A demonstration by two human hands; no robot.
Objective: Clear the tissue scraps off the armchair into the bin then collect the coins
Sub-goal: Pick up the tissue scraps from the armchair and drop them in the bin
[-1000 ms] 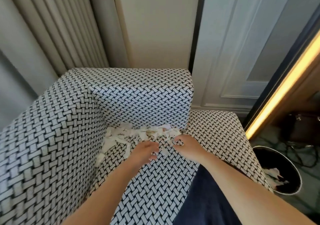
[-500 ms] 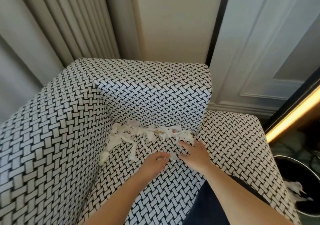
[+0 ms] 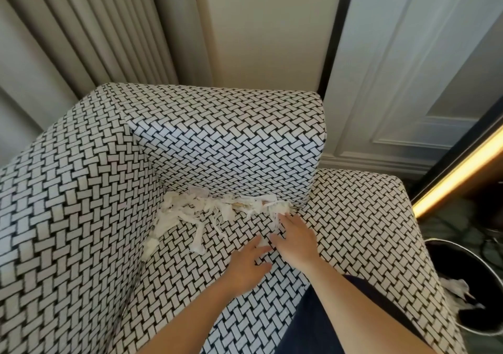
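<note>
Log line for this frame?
white torn tissue scraps: on black-and-white woven-pattern armchair seat | left hand: flat on seat | right hand: touching scraps

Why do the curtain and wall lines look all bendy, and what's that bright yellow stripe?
Head view: the wide-angle lens bows straight lines, so the curtain folds and wall panel lean outward; head view: the yellow strip light glows so bright it washes out, while the bin near it sits in shade.

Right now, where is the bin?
In the head view the black bin sits on the floor at the lower right, just beside the armchair, with tissue scraps inside.
</note>
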